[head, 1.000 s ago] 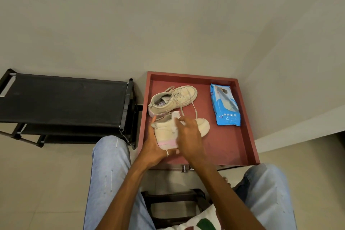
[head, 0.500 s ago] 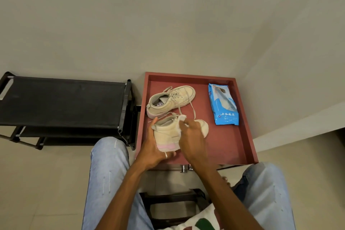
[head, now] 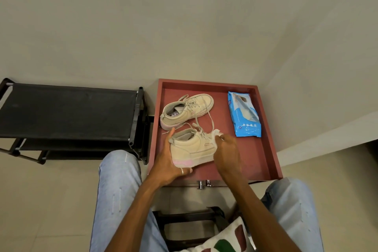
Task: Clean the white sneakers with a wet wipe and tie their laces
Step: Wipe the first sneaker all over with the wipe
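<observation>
Two off-white sneakers lie on a red tray table (head: 263,149). The near sneaker (head: 194,146), with a pink heel patch, is tilted on its side in my left hand (head: 167,161), which grips its heel and sole. My right hand (head: 227,149) presses a white wet wipe (head: 216,133) against the sneaker's toe end and hides the toe. The far sneaker (head: 187,109) rests upright behind it, laces loose and trailing toward the near one. A blue wet wipe pack (head: 244,113) lies flat at the tray's right side.
A black fabric shoe rack (head: 67,112) stands to the left of the tray against the wall. My knees in light jeans flank a dark stool (head: 188,223) below. A patterned cushion (head: 221,241) shows at the bottom edge.
My right hand slid with the wipe from the sneaker's heel and ankle toward the toe. The sneaker's side panel is now uncovered. My left hand kept its hold on the heel.
</observation>
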The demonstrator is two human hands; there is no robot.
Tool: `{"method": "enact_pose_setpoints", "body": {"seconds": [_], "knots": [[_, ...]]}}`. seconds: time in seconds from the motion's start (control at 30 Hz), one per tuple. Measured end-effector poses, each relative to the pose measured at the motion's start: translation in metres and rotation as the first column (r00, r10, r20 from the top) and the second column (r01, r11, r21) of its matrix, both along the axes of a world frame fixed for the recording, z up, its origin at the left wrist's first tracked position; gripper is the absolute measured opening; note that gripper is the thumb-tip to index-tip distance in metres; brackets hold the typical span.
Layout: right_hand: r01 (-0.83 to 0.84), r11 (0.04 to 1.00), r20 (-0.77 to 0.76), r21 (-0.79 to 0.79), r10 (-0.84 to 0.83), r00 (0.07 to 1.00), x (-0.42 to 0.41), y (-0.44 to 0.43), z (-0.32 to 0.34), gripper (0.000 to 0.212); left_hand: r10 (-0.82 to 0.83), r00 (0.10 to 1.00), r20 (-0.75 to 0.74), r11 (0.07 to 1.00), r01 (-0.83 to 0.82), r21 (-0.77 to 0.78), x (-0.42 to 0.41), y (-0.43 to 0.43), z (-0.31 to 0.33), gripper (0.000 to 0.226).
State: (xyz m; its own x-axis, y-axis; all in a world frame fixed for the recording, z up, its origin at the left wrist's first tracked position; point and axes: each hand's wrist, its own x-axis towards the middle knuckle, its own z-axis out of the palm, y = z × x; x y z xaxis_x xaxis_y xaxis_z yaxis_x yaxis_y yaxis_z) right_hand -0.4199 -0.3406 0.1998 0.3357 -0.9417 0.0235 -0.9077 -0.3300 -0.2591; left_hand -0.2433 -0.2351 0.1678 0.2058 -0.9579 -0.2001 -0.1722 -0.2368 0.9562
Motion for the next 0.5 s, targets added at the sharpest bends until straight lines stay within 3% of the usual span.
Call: {"method": "enact_pose_setpoints", "body": {"seconds": [0.2, 0.3, 0.4, 0.5], "knots": [[-0.018, 1.000, 0.209, -0.016, 0.021, 0.978, 0.040, 0.035, 0.007, 0.048, 0.004, 1.000, -0.023, 0.999, -0.005, -0.040, -0.003, -0.003, 0.002, 0.135], [-0.129, 0.990, 0.308, -0.061, 0.142, 0.941, 0.049, 0.038, 0.012, 0.046, 0.013, 0.999, -0.049, 0.999, -0.016, -0.042, -0.004, -0.002, 0.003, 0.131], [-0.221, 0.972, 0.293, -0.076, 0.234, 0.927, 0.042, 0.036, 0.012, 0.047, 0.001, 0.999, -0.048, 1.000, -0.003, -0.027, -0.001, -0.001, 0.002, 0.135], [-0.173, 0.985, 0.192, -0.021, 0.174, 0.966, 0.023, 0.024, 0.003, 0.049, -0.007, 0.999, -0.035, 1.000, 0.007, 0.003, 0.001, -0.001, -0.001, 0.143]]}}
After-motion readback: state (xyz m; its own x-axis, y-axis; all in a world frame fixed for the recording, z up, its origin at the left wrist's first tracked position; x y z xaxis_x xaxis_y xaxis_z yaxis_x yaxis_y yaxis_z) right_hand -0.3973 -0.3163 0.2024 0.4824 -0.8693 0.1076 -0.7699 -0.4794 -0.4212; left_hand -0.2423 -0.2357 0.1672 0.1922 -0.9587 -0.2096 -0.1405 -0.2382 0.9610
